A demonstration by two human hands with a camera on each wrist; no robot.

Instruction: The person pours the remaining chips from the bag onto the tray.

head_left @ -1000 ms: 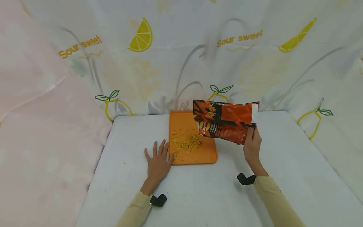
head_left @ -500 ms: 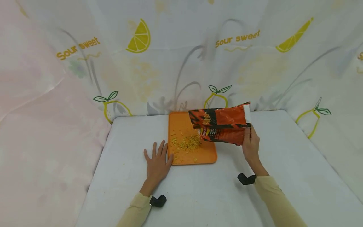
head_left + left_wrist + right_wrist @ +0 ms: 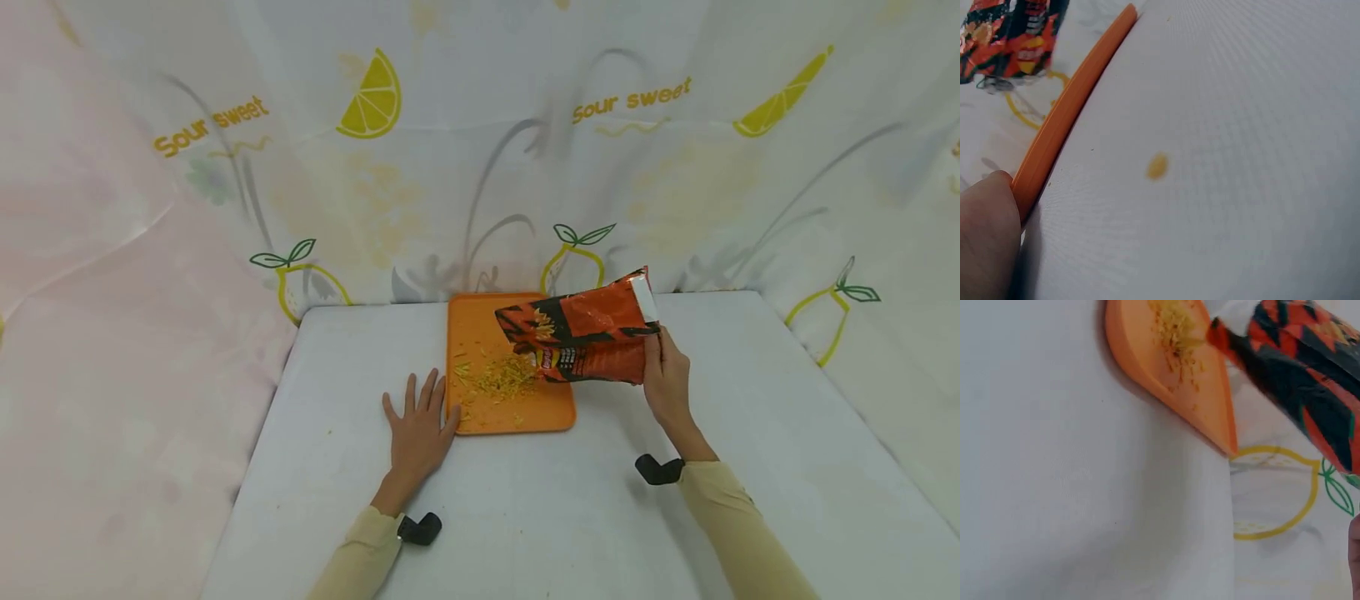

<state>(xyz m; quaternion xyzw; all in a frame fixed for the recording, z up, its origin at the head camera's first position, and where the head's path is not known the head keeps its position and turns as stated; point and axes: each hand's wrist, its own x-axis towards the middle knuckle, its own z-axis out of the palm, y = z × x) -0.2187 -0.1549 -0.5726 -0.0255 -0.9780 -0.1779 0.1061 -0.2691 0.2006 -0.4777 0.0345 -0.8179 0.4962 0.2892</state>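
Observation:
My right hand (image 3: pixel 667 379) grips the right end of a red and black chip bag (image 3: pixel 600 321), raised above the right side of an orange tray (image 3: pixel 551 412). The bag's left end tips down toward a scatter of thin yellow chip sticks (image 3: pixel 506 379) on the tray. In the right wrist view the bag (image 3: pixel 1310 375) hangs beside the tray (image 3: pixel 1147 372), with only a sliver of the hand showing. With fingers spread, my left hand (image 3: pixel 420 433) lies flat at the tray's left edge. Its thumb touches the tray rim (image 3: pixel 1063 122) in the left wrist view.
A white table (image 3: pixel 517 517) carries the tray near its back edge. Behind it hangs a pale curtain (image 3: pixel 457 167) printed with lemons. A small yellow crumb (image 3: pixel 1158 166) lies on the table left of the tray.
The chip bag has moved slightly left and lower, its left end tipping further down and its right end rising. The left hand has stayed in place.

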